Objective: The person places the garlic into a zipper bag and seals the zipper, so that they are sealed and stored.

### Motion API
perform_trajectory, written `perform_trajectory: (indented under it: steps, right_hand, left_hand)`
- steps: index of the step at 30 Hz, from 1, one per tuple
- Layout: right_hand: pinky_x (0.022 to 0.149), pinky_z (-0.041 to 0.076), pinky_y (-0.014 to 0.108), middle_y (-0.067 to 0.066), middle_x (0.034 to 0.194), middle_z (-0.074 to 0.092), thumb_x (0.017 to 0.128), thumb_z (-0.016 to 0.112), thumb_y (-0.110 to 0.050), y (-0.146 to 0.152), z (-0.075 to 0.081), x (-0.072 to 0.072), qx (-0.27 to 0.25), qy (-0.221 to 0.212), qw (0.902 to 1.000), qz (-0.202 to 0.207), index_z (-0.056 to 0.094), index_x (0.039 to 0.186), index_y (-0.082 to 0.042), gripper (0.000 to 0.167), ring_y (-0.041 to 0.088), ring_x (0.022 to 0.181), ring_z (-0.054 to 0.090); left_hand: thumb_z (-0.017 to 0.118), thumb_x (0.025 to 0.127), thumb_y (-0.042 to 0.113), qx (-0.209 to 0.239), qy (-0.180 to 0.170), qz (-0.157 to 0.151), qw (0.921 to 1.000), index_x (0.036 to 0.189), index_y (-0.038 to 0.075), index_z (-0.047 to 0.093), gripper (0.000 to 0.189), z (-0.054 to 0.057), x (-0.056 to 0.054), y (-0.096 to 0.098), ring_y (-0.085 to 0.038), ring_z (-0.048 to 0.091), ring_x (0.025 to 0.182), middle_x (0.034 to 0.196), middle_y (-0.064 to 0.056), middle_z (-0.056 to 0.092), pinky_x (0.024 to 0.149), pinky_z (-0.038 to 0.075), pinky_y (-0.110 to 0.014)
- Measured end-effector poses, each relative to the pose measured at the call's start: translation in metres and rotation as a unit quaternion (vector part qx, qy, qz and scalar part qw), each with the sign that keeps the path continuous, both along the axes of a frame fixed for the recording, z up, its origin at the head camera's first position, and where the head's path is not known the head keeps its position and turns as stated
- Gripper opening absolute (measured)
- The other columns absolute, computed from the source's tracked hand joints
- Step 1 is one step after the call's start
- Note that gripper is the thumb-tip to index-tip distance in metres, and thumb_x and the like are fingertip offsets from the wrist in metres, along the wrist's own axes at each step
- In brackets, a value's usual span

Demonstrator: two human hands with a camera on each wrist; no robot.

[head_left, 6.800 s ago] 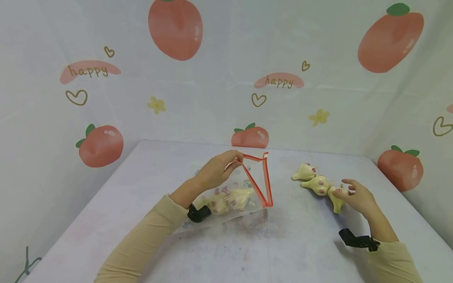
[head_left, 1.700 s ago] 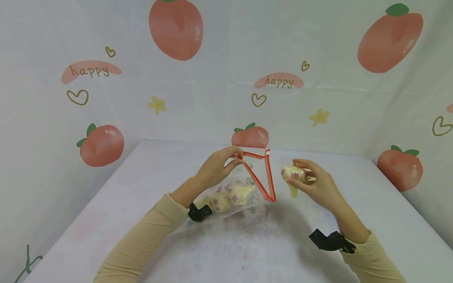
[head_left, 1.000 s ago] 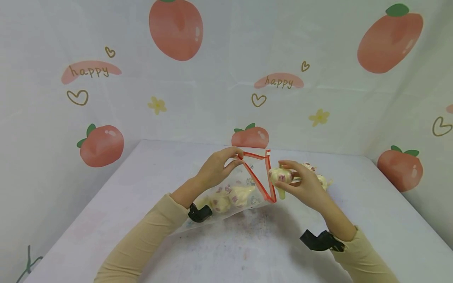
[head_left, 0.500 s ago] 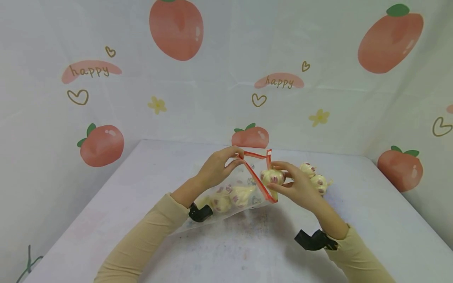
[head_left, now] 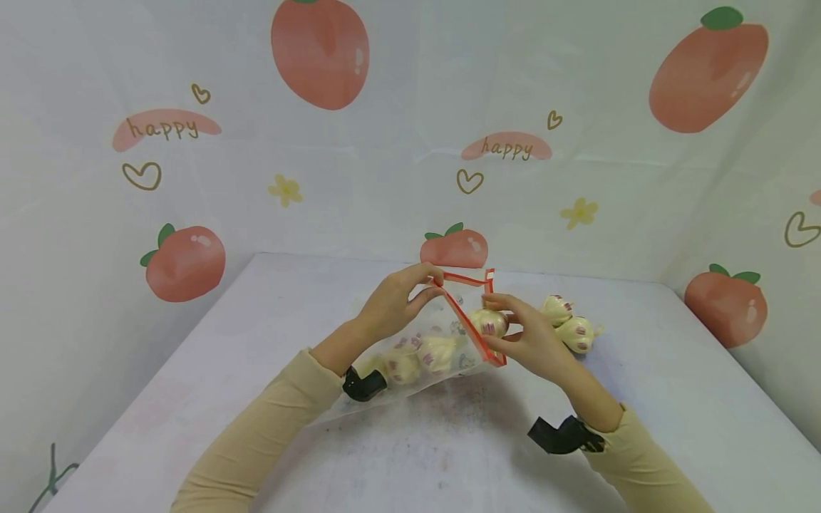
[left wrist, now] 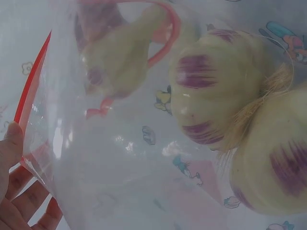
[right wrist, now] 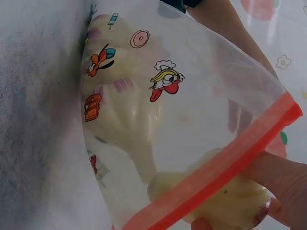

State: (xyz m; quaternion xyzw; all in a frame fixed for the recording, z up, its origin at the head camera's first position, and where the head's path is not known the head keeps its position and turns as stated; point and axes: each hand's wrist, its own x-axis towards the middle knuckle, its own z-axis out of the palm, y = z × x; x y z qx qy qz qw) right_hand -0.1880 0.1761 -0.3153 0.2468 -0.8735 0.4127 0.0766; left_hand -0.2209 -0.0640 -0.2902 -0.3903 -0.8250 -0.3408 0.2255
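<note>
a white backdrop (head_left: 385,206), printed with red fruits, hearts and the word "happy", is seen hung behind a white table (head_left: 372,470), marked by faint smudges. both arms are covered by tan sleeves (head_left: 272,427). a clear zip bag (head_left: 437,320), printed with cartoon figures, is held tilted above the tabletop, its mouth parted toward the right. the bag's upper rim is pinched between thumb and fingers of the left hand (head_left: 393,303). by the right hand (head_left: 531,342), a garlic bulb (head_left: 490,323) is gripped between thumb and fingertips, partly inside the mouth, behind the red zip strip (right wrist: 206,179). a black wrist mount (head_left: 561,436) is worn at each wrist. within the bag, several bagged bulbs (head_left: 439,353) are gathered toward the bottom. two loose bulbs (head_left: 577,335) are left touching each other on the table, just beyond the right hand.
</note>
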Motion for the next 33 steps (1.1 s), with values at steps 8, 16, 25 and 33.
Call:
perform_trajectory:
  steps: [8,16,25,33]
  right_hand:
    - [0.069,0.056,0.025,0.024,0.123,0.057,0.079,0.071,-0.001,-0.004,0.002,0.001,0.011,-0.001,0.9999,0.004,0.048,0.131,-0.006,0.057,0.034,0.096,0.062]
    - [0.066,0.053,0.022,0.024,0.121,0.059,0.080,0.069,0.002,-0.007,0.003,0.002,0.013,-0.006,0.9999,0.005,0.049,0.130,-0.006,0.054,0.031,0.092,0.062]
    - [0.060,0.046,0.020,0.024,0.120,0.059,0.080,0.067,0.003,-0.012,-0.002,-0.002,0.005,-0.034,0.9993,0.011,0.050,0.128,-0.005,0.051,0.021,0.081,0.052]
    - [0.059,0.048,0.020,0.026,0.119,0.059,0.078,0.074,-0.007,-0.016,-0.007,-0.006,0.022,-0.029,0.9993,0.012,0.050,0.128,-0.005,0.056,0.028,0.086,0.060]
  left_hand:
    - [0.062,0.089,0.013,0.001,0.008,-0.004,1.0000,0.097,0.008,0.055,0.012,0.001,0.000,0.001,-0.021,0.065,0.097,0.095,-0.004,0.064,0.085,0.052,-0.034]
    - [0.062,0.089,0.013,0.003,0.005,-0.008,1.0000,0.098,0.008,0.055,0.013,0.002,0.001,0.003,-0.021,0.065,0.097,0.095,-0.005,0.064,0.085,0.052,-0.034]
    - [0.062,0.089,0.012,0.003,0.016,-0.011,0.9998,0.098,0.007,0.056,0.011,0.000,0.000,0.005,-0.017,0.062,0.090,0.095,-0.004,0.063,0.082,0.051,-0.031]
    - [0.062,0.089,0.011,0.001,0.029,-0.019,0.9994,0.097,0.007,0.055,0.011,0.001,0.001,0.007,-0.016,0.062,0.089,0.094,-0.004,0.062,0.080,0.052,-0.029]
